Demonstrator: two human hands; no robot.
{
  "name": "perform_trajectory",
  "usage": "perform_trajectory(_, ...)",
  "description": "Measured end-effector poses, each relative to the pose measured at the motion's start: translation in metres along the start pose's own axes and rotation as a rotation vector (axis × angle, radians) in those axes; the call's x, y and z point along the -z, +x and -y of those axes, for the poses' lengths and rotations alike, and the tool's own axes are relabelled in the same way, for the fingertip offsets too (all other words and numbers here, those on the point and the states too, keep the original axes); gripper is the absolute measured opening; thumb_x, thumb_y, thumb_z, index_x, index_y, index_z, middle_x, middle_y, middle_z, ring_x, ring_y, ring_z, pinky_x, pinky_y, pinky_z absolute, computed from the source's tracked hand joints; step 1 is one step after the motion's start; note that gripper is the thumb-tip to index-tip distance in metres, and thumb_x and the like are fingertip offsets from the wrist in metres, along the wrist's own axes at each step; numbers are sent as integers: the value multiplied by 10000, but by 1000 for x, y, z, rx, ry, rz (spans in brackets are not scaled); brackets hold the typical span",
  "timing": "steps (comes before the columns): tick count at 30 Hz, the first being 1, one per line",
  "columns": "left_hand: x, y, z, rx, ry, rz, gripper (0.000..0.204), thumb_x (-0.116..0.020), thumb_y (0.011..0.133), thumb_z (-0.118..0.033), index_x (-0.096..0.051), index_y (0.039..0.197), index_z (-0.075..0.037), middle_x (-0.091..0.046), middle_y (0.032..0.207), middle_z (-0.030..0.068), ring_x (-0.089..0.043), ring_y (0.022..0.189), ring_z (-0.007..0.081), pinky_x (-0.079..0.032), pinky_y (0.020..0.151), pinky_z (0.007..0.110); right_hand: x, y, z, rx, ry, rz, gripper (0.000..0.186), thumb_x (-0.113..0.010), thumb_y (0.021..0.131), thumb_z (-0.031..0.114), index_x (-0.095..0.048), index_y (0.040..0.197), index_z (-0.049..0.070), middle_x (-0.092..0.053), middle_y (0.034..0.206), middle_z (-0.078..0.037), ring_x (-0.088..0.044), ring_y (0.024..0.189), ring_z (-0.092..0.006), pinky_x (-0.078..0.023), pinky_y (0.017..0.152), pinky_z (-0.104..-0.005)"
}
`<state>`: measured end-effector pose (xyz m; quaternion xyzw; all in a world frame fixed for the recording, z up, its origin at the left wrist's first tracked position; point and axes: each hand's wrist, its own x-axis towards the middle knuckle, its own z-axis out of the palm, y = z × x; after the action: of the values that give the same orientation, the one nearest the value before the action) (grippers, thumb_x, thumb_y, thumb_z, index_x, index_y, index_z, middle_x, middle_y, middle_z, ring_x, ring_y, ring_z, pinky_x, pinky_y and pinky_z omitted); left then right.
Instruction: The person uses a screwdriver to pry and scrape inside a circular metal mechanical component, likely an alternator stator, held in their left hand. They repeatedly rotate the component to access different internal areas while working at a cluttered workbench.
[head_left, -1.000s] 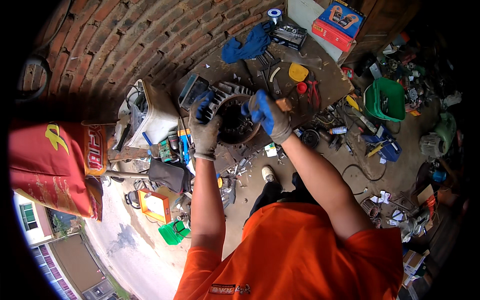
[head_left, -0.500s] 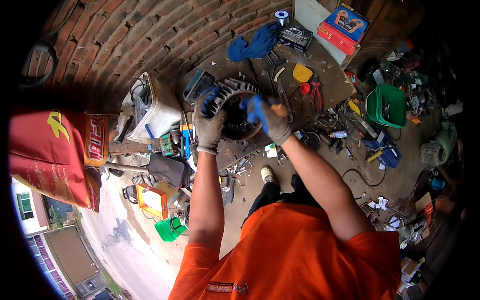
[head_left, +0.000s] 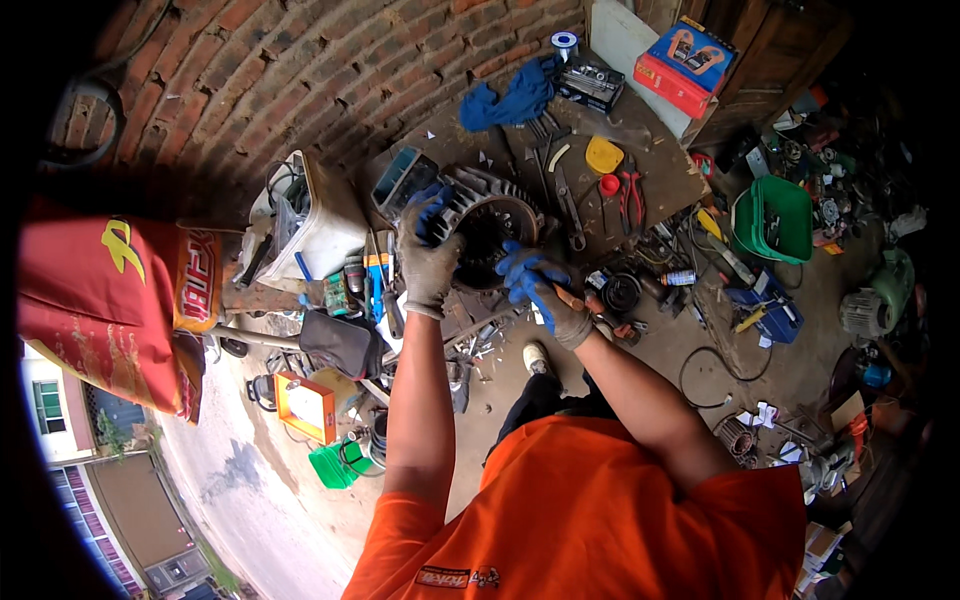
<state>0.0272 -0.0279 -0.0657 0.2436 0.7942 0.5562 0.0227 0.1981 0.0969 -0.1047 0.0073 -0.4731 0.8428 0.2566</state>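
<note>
A finned metal motor housing (head_left: 484, 183) lies on the bench with its round opening facing up and dark parts inside, too dim to make out. My gloved left hand (head_left: 430, 252) is closed around its left rim, fingers over the fins. At the near right of the opening, my gloved right hand (head_left: 543, 287) is wrapped round a tool with an orange-brown handle (head_left: 569, 297). The handle's end sticks out toward my wrist, while the tool's working end is hidden by the glove. Just left of the housing sits a grey-blue open box (head_left: 401, 178).
On the brown bench (head_left: 655, 180) lie red-handled pliers (head_left: 631, 195), a yellow tape measure-like piece (head_left: 603, 155), a red cap (head_left: 609, 185) and a blue cloth (head_left: 515, 95). A white bin (head_left: 335, 215) stands left. Cables, tools and a green bucket (head_left: 775, 215) crowd the floor at right.
My right hand has come down toward me, from the housing's right rim to its near right edge, with the orange-brown handle still in it. My left hand stays on the rim.
</note>
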Motion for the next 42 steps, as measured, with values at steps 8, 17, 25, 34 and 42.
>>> perform_trajectory(8, 6, 2, -4, -139, 46, 43, 580, -654, 694, 59, -600, 1266, -21, -623, 1326, 100, -594, 1214, 217, -467, 1062, 352, -19, 20, 9, 16, -185, -22, 157, -710, 918, 83, -639, 799, 11, -633, 809, -52, -603, 690, -107, -542, 796, -314)
perform_trajectory(17, 2, -2, 3, -124, 58, 60, 606, -606, 702, 100, -573, 1297, -9, -609, 1366, 110, -571, 1273, 217, -441, 1094, 349, -10, 48, 2, -104, -5, -100, 263, -598, 1005, 241, -654, 888, 12, -624, 770, -24, -576, 671, -84, -521, 728, -270)
perform_trajectory(25, 2, -4, -7, -110, -20, 55, 584, -626, 669, 75, -610, 1245, -19, -618, 1340, 101, -581, 1249, 222, -439, 1088, 351, 13, -13, 5, 7, -147, 100, 191, -638, 984, 172, -703, 1055, 6, -639, 1292, -166, -628, 1202, -257, -554, 925, -359)
perform_trajectory(34, 10, 14, -24, 165, -158, 53, 552, -600, 749, 90, -618, 1291, -9, -686, 1206, 59, -646, 1075, 149, -533, 934, 296, 22, -35, -7, 12, -24, -56, 308, -600, 1033, 231, -642, 1217, -12, -582, 1414, -166, -612, 1245, -255, -565, 910, -357)
perform_trajectory(42, 9, 2, 3, 26, -66, 7, 572, -632, 700, 73, -600, 1260, -41, -635, 1269, 103, -607, 1164, 212, -483, 1010, 336, 16, 13, 104, 420, -658, 54, 460, -437, 1084, 384, -671, 984, 0, -712, 957, -145, -696, 896, -277, -571, 809, -410)
